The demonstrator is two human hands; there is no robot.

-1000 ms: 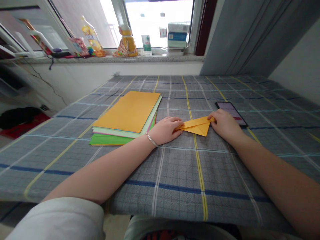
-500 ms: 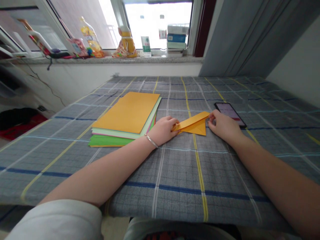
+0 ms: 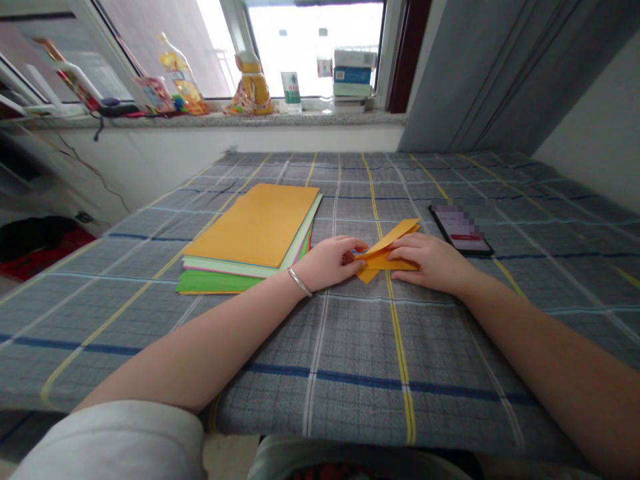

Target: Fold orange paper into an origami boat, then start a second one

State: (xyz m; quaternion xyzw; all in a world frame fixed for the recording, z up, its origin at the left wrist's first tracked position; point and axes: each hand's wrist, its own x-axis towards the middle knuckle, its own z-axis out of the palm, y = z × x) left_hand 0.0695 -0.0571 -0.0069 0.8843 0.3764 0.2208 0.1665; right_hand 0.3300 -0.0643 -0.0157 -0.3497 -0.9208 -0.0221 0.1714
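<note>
**Two hands on a folded orange paper (image 3: 395,236)**

The folded paper lies flat on the grey checked tablecloth (image 3: 350,353), just beside the stack of coloured paper (image 3: 250,227). The right hand (image 3: 433,261) is open and presses down on its right part, and the left hand (image 3: 327,262) holds its left tip with the fingers. The two hands are almost touching. A smartphone (image 3: 463,228) lies near the right hand, and a silver bangle (image 3: 300,282) is around the left wrist.
</note>
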